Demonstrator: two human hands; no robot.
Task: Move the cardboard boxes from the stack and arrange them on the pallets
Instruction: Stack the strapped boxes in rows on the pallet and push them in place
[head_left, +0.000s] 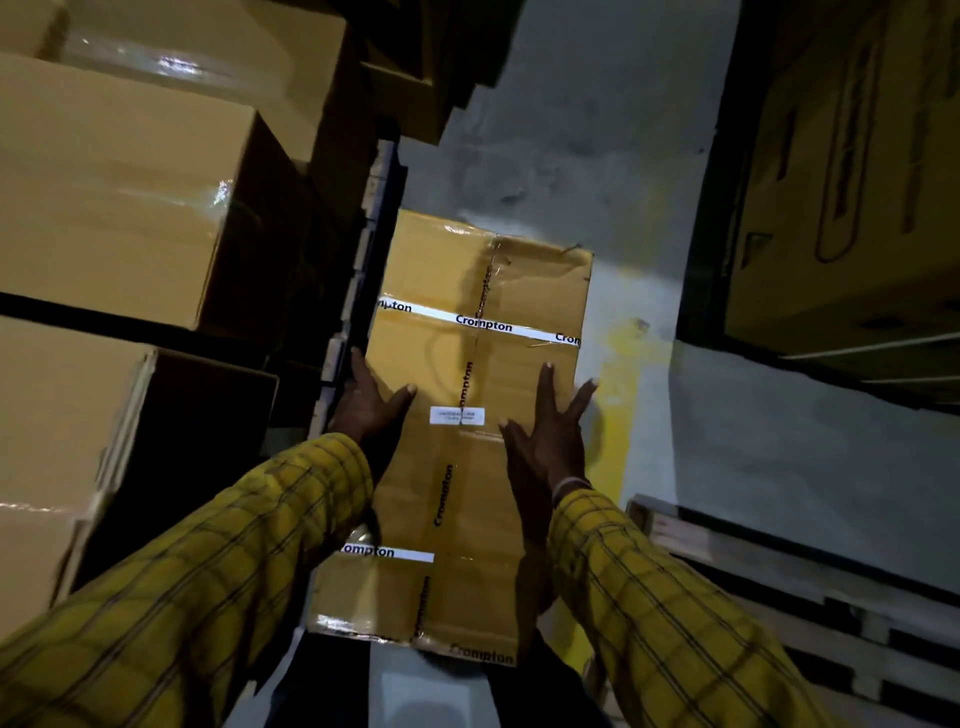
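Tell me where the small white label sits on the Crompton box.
In the head view, the white label sits mid-top of the Crompton box, on its centre tape seam, between the two hands.

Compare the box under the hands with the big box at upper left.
The taped box carries white Crompton tape strips and a small white label; the big box shows plain faces with only glossy clear tape. The taped box is long and narrow, with the left hand and right hand on it, fingers straight; the big box looks broader and sits untouched among others. Both are brown cardboard.

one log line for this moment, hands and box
left hand: open, on box's left edge | right hand: open, flat on top | taped cardboard box: in front of person | pallet: lower right
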